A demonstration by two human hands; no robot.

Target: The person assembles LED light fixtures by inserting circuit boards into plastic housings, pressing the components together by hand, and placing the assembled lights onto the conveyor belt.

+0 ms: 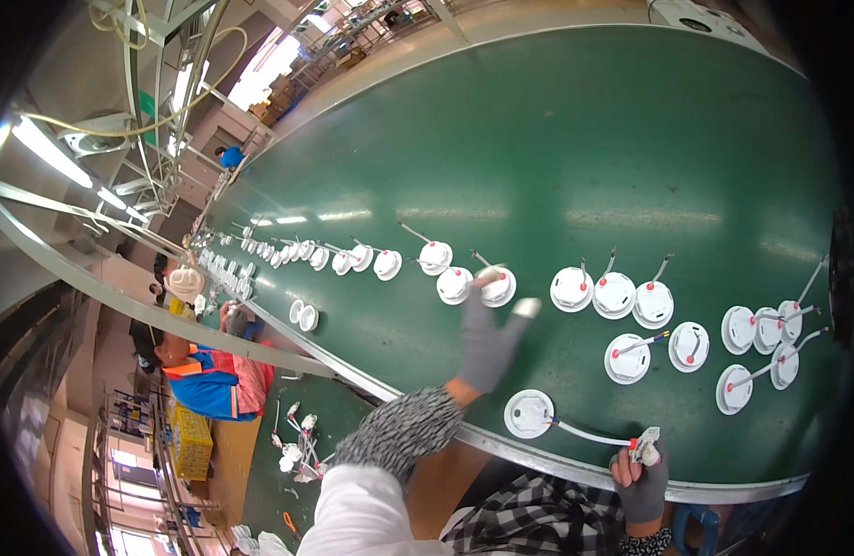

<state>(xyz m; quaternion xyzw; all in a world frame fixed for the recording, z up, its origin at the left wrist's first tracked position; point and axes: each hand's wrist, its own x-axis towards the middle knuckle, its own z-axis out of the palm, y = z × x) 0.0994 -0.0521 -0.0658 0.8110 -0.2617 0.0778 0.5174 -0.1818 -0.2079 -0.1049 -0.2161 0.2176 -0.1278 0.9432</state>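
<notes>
My left hand [490,341], in a grey glove with bare fingertips, reaches over the belt, thumb and finger apart. Its fingertips overlap the edge of a white round lamp housing [501,288], and I cannot tell whether they touch it. Another white housing [454,285] lies just left of it. My right hand [642,486], gloved too, is closed at the belt's near edge on a small white connector piece [646,446] with a bit of red. From that piece a white cable [589,435] runs left to a round white housing [529,413] lying on the belt.
Several more white housings [615,295] with short leads lie on the green conveyor belt [631,148]. A metal rail [557,461] edges the belt. On a lower green surface at left lie white cabled parts [302,449] and orange scissors [290,524]. A person in blue and orange [205,380] works farther along.
</notes>
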